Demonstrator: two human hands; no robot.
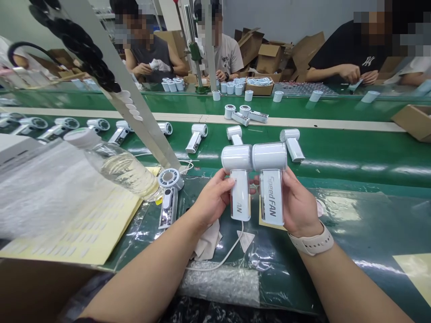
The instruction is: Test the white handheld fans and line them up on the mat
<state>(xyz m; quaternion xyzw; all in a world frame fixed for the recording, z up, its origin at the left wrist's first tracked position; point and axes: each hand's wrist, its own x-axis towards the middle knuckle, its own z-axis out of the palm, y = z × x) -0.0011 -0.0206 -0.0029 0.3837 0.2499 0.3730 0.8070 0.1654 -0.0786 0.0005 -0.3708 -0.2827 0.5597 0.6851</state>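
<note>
Left fan (240,194) was clasped in the left grip (214,195), right fan (271,195) in the right grip (300,206); both were held above the bench (357,233), long axes near upright and roughly parallel, heads (236,157) side by side with hardly any gap.

Bare left hand (215,196), bare right hand (299,204), pale beige wrist strap (311,241) with small dark holes (317,246), bare forearms (148,264)

Head-worn view, forward and down
</note>
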